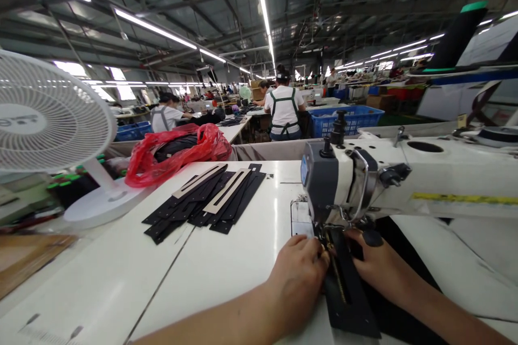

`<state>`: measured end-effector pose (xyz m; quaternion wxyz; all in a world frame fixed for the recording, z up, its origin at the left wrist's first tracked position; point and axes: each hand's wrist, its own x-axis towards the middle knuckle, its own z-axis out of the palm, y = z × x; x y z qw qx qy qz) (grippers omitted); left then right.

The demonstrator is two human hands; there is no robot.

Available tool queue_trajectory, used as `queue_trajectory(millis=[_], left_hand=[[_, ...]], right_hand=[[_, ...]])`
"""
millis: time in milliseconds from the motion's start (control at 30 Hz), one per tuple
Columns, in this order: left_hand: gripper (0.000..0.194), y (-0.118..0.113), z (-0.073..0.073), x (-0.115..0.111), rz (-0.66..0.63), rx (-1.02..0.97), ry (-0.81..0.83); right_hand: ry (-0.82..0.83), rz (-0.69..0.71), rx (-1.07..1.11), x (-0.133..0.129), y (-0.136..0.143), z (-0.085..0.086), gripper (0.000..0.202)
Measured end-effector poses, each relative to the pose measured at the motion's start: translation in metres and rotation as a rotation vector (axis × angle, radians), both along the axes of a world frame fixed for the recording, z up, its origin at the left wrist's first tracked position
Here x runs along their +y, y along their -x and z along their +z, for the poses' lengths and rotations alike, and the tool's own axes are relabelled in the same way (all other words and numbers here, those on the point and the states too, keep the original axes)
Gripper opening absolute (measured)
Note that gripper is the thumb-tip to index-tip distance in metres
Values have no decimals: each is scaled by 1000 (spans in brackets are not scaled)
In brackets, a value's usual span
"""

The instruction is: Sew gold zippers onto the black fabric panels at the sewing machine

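Note:
A black panel with a gold-toothed zipper along its middle lies under the needle area of a white and grey sewing machine. My left hand is closed with curled fingers at the panel's left edge, close to the presser foot. On the other side, my right hand pinches the panel's right side, its thumb and fingers partly hidden by the work and the machine head. More black material spreads beneath my right forearm.
Black strips with slots and two beige slotted pieces lie piled left on the white table. Behind them sits a red plastic bag. A white fan stands far left. Beyond are co-workers and a blue basket.

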<state>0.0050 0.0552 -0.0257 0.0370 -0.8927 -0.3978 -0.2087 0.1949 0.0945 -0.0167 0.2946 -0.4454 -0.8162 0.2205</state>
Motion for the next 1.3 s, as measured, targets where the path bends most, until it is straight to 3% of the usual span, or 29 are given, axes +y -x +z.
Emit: queue_trajectory(millis=[200,433,667,833,967,1100,1300], left_hand=[[25,-1,3,0,-3,-10,30],[28,0,-1,1,-5,-54,24],[17,1,2,-1,-40,-49,8],[16,1,8,-2,-41,-13,10],[19,3,6,-1,-41,-22,8],[28,9,6,-7,-85,-58,35],[23,10,12,-29,-196,-30,-47]], right_hand=[[101,26,16,5,-2,-2,16],[74,-3,2,7,2,-1,16],[1,-157,-139,-1,5,-1,19],[-33,-341,-280,11,12,-7,27],[-90,-380,-332,16,14,-8,30],[-186,-279,-303,-14,3,-3,23],[-571,122,-322,-79,-20,-9,36]])
